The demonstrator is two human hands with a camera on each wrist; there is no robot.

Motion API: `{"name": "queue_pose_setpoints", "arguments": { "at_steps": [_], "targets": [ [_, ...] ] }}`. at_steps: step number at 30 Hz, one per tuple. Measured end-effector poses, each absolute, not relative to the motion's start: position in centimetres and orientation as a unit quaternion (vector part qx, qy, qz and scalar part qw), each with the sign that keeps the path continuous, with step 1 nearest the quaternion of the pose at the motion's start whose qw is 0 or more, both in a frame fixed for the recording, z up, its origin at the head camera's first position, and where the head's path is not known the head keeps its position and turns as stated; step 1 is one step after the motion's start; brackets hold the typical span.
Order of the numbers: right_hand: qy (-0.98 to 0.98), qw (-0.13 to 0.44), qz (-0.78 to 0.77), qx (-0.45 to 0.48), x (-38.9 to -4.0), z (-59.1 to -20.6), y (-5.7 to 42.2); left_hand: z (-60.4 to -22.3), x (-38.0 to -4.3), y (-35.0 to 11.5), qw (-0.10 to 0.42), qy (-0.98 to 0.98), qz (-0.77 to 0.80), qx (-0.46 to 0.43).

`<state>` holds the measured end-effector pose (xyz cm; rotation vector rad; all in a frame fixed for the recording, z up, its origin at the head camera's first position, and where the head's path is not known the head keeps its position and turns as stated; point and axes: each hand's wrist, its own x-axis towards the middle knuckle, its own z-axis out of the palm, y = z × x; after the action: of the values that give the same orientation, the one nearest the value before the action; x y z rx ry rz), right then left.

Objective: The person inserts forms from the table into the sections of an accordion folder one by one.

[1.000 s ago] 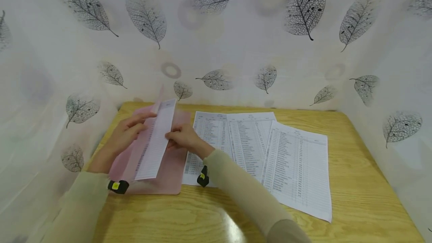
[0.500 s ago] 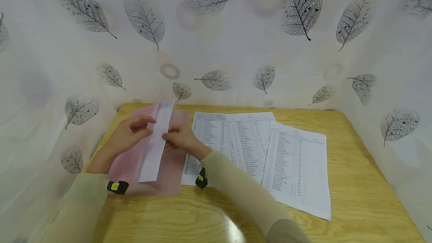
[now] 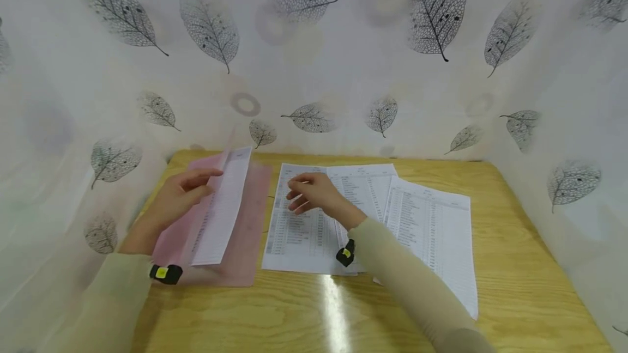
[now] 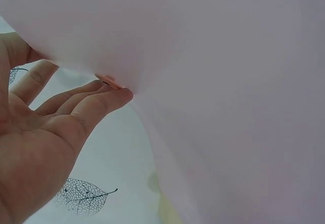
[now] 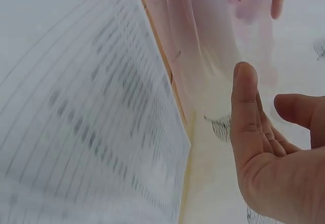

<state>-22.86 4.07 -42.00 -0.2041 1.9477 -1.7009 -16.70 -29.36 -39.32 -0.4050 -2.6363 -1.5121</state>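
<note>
A translucent pink plastic folder point(image 3: 250, 244) lies at the left of the table. My left hand point(image 3: 183, 198) holds its raised cover point(image 4: 218, 82) by the edge, fingertips at the rim; the cover hides the thumb tip in the left wrist view. A white printed sheet point(image 3: 223, 217) stands tilted inside the folder, partly behind the cover. Holding nothing, my right hand point(image 3: 316, 195) hovers above the left one of several printed sheets point(image 3: 294, 260) to the folder's right. In the right wrist view, the right hand's thumb and fingers point(image 5: 245, 107) are apart, beside a printed page point(image 5: 91, 112).
The printed sheets overlap in a row, with the rightmost sheet point(image 3: 446, 260) slanting toward the front. All lie on a wooden table point(image 3: 520, 266). A white leaf-patterned curtain point(image 3: 333, 59) surrounds the table at the back and sides.
My right hand has let go of the sheet in the folder and moved right, over the loose sheets. My left hand stays at the raised cover, with little movement.
</note>
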Motion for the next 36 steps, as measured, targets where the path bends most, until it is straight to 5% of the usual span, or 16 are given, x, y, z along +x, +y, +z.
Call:
{"name": "queue_pose_setpoints", "arguments": {
  "at_steps": [36],
  "targets": [
    [0.795,0.163,-0.579,0.081,-21.4,-42.3,31.5,-39.5,-16.4,-29.8,0.021,-0.861,-0.494,-0.123]
  ]
}}
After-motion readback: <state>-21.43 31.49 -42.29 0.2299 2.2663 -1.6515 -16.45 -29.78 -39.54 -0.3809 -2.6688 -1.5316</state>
